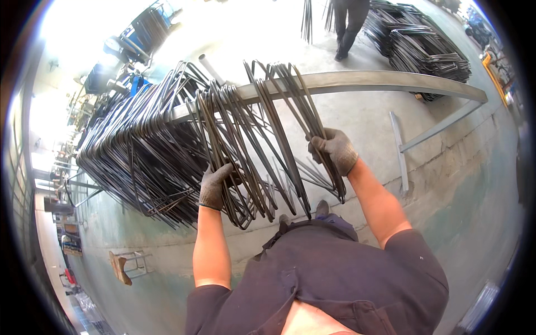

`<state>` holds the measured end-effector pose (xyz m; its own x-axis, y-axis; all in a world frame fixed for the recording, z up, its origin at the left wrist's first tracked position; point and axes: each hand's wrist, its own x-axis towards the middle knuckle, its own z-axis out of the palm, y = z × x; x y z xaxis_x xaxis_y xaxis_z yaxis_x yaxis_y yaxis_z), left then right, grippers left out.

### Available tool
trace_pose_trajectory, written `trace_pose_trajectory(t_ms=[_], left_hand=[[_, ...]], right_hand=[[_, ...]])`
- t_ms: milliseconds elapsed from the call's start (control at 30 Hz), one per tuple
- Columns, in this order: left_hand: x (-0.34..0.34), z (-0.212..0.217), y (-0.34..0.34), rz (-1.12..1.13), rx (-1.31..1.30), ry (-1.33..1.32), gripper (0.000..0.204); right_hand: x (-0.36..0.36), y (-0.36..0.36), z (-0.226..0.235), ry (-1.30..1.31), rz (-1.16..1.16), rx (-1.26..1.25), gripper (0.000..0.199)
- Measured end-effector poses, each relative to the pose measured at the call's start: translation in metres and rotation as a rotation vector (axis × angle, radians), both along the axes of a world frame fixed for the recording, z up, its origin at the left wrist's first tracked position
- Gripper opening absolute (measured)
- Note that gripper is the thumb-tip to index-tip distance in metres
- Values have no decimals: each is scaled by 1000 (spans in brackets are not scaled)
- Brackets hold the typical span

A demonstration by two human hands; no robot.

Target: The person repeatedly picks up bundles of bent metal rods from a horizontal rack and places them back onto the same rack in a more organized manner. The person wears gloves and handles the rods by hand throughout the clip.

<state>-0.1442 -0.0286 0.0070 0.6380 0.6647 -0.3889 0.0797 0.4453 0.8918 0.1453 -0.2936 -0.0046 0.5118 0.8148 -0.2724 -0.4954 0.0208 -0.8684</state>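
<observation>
Bent dark metal rod frames hang in loops over a long metal rail [391,79]. My right hand [335,149], in a grey work glove, is closed round the rightmost bundle of metal rod frames [304,106]. In a matching glove, my left hand [216,184] grips the side of another group of metal rod frames [207,128] farther left. Between my hands hang more frames [273,131], spaced loosely along the rail. Some fingertips of both hands are hidden behind the rods.
Densely packed rod frames [145,156] fill the rail's left part. A floor stack of dark frames [424,47] lies at the far right, near another person's legs [350,25]. The rail's support leg [399,151] stands at right, a small stool [128,265] at lower left.
</observation>
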Motion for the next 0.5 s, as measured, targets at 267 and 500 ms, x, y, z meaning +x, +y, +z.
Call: trace_pose_trajectory(t_ms=[267, 500], left_hand=[[-3, -13, 9, -102, 43, -7, 38], [-3, -15, 10, -83, 44, -71, 39]], right_hand=[[-41, -23, -8, 36, -223, -25, 22], [-21, -22, 13, -118, -291, -116, 20]])
